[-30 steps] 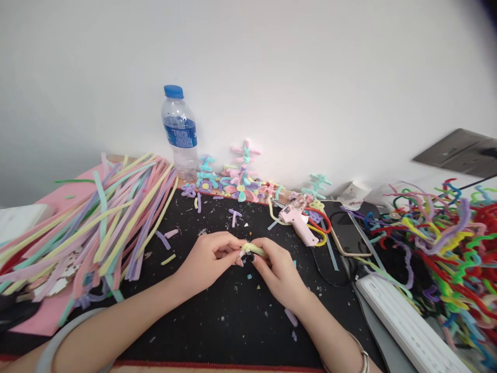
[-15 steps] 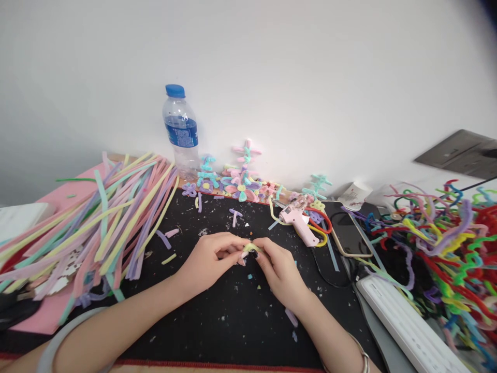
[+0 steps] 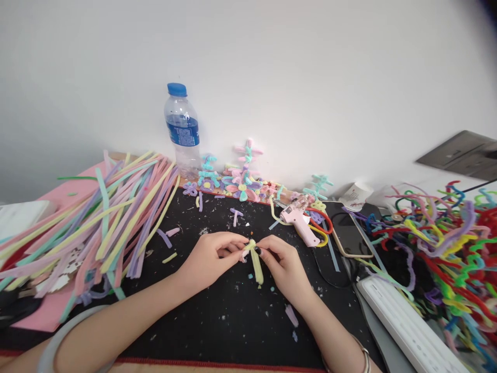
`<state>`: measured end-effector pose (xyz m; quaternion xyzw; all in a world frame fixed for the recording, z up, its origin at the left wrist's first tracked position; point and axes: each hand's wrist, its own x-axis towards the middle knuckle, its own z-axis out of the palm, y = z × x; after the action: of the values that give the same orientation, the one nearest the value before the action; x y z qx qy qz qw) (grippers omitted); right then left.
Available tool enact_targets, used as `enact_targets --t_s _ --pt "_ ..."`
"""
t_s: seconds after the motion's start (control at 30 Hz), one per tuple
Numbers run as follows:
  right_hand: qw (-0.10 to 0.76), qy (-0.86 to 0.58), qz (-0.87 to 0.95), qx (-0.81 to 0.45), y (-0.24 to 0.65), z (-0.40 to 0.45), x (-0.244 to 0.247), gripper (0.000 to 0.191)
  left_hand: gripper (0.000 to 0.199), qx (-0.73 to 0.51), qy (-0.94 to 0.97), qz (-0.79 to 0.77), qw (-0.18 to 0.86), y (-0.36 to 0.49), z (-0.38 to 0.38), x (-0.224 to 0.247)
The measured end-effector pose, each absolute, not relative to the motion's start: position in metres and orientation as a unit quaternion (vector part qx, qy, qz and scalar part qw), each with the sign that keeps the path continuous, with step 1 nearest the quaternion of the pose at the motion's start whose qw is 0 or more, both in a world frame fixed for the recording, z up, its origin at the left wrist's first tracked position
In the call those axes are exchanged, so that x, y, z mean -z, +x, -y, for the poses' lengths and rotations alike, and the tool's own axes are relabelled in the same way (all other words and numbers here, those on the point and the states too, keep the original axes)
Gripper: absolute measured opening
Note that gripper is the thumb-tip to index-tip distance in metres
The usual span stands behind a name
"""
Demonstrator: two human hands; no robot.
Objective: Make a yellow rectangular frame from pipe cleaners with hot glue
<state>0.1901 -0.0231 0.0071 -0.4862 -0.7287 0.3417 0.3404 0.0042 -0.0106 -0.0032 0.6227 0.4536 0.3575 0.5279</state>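
A pale yellow pipe cleaner (image 3: 257, 265), bent and joined at its top, is pinched between both hands over the black mat (image 3: 217, 321). My left hand (image 3: 217, 259) closes thumb and forefinger on its upper left side. From the right, my right hand (image 3: 281, 261) grips the same top part with thumb and fingertips. The doubled length hangs down toward me between the hands. Fingertips hide part of the joined top. Beyond the hands lies a small purple T-shaped piece (image 3: 235, 216).
Loose pipe cleaners (image 3: 116, 217) are heaped at left, with curly ones (image 3: 458, 259) at right. A water bottle (image 3: 182, 129) stands by the wall near finished flowers (image 3: 243, 186). A pink glue gun (image 3: 301, 224), phone (image 3: 351, 233) and white power strip (image 3: 407, 321) lie on the right.
The yellow piece was mostly hidden in the fingers; now its doubled length shows hanging down between them. Both hands stay in nearly the same place.
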Motion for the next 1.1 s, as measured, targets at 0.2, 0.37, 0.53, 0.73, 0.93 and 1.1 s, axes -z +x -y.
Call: enact_targets --t_s 0.2,0.37,0.53,0.73,0.93,1.1 --pt "0.335 -0.523 0.647 -0.442 0.1905 0.0232 -0.0039 0.020 0.016 -0.324 0.643 -0.432 0.543 0.0033 0.0119 -0.0007" --pt "0.304 -0.513 0.521 -0.611 0.1881 0.0244 -0.0022 0.027 0.016 -0.315 0.652 -0.431 0.538 0.0022 0.0119 0.0013" --pt "0.326 -0.486 0.454 -0.672 0.1881 0.0243 -0.0029 0.026 0.016 -0.312 0.638 -0.425 0.561 0.0028 0.0105 0.0017" --pt "0.306 -0.492 0.450 -0.679 0.1893 0.0237 -0.0056 0.026 0.019 -0.299 0.644 -0.421 0.564 0.0041 0.0113 -0.0020" --pt "0.285 -0.491 0.456 -0.686 0.1903 0.0239 -0.0076 0.025 0.019 -0.287 0.672 -0.422 0.537 0.0034 0.0133 -0.0026" --pt "0.290 -0.477 0.441 -0.703 0.1933 0.0235 -0.0066 0.028 0.020 -0.292 0.669 -0.407 0.549 0.0028 0.0128 -0.0029"
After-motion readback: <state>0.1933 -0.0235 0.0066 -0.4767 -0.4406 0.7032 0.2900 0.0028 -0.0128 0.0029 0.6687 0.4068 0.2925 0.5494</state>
